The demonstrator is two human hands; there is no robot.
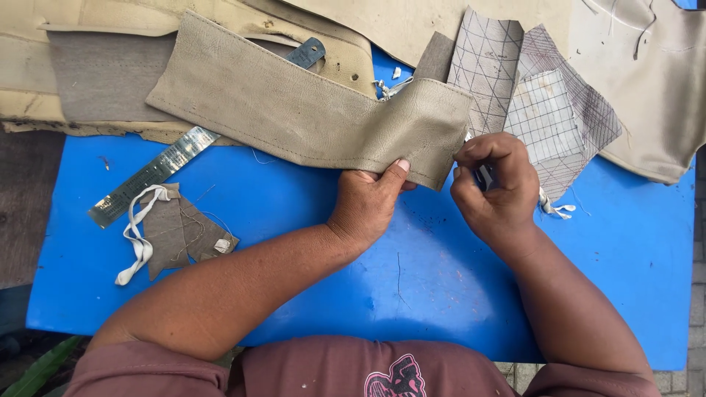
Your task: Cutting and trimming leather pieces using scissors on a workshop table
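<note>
A long curved strip of beige leather (294, 110) lies across the blue table (412, 279). My left hand (371, 198) grips its lower right edge, thumb on top. My right hand (496, 184) sits just right of that end, fingers curled around a small dark tool (484, 176) that is mostly hidden. The tool's tip is at the strip's right edge.
A metal ruler (158, 170) runs diagonally at the left, partly under the strip. Small leather scraps with white cord (173, 231) lie at the lower left. Grid-marked pattern pieces (537, 103) and large beige sheets (647, 81) cover the back and right.
</note>
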